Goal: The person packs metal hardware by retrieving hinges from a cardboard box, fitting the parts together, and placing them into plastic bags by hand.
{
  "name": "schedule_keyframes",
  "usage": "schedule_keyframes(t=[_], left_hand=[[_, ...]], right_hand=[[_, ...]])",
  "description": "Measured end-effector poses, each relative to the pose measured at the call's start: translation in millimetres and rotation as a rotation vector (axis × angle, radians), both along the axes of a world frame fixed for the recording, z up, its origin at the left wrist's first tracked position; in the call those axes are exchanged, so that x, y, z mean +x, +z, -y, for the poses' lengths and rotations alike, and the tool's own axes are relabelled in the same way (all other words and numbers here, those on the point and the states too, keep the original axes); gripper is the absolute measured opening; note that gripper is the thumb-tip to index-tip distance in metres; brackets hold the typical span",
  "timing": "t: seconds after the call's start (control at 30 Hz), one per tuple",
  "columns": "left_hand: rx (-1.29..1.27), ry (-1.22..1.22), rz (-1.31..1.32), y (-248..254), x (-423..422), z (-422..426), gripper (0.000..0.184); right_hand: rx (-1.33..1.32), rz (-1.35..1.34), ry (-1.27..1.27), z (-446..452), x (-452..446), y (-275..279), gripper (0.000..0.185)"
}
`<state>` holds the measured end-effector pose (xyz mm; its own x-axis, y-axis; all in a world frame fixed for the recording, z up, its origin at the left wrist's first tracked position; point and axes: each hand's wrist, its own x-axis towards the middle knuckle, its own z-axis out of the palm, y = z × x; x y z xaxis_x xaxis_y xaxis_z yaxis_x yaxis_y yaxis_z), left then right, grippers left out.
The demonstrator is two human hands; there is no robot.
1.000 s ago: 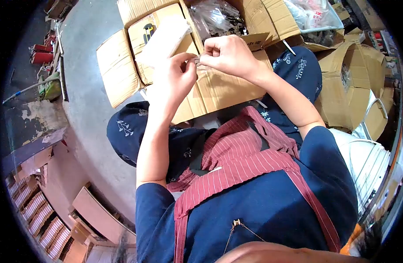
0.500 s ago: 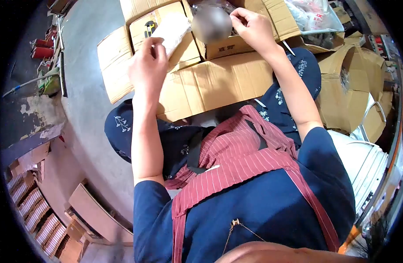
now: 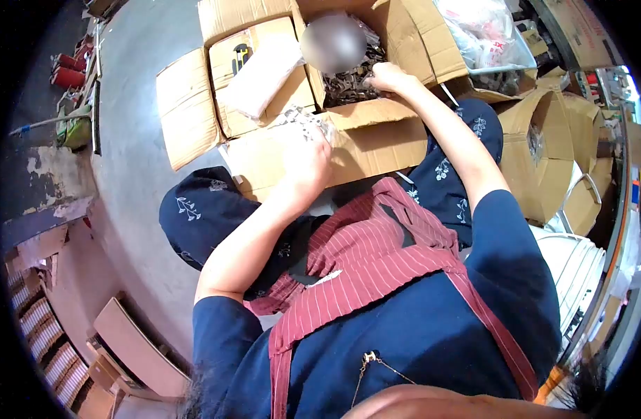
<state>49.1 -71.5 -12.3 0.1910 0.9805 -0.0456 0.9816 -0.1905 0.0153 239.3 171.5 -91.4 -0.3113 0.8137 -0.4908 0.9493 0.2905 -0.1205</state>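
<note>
A: What is the left hand [image 3: 308,166] doing?
B: It's closed around a cluster of pale pieces [image 3: 306,123], held up by the near edge of the box [image 3: 366,114]. I can't tell whether they're bagged.
A: And the right hand [image 3: 391,77]?
B: Down inside the box, fingers bent together at the dark pieces [image 3: 343,89]. Whether a piece is between the fingertips, I can't tell; they're too small here.
A: So which step is this?
B: Picking from the box, I'd judge, with the pale pieces kept ready in the other hand.
A: What does the next move call for?
B: A fine pinch on one dark piece, I'd say, without dragging its neighbours, and a steady left hand so nothing spills.
A: Anything close by?
B: A white packet [image 3: 261,80] and a cutter [image 3: 241,57], both lying on the carton [image 3: 271,35] left of the box.
</note>
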Motion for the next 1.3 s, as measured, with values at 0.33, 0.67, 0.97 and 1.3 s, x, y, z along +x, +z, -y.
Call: schedule_keyframes(t=[0.33,0.67,0.97,1.3], left_hand=[[-0.068,0.137,0.249,-55,-15,10,0.039],[-0.195,0.227,0.276,-49,-41,16,0.023],[-0.208,0.222,0.374,-50,-45,18,0.024],[-0.217,0.168,0.386,-37,-41,16,0.03]], right_hand=[[0.526,-0.445,0.013,28,8,-21,0.031],[-0.416,-1.379,-0.238,119,4,79,0.015],[-0.863,-1.218,-0.309,167,5,68,0.025],[-0.774,-1.03,-0.197,163,0,70,0.021]])
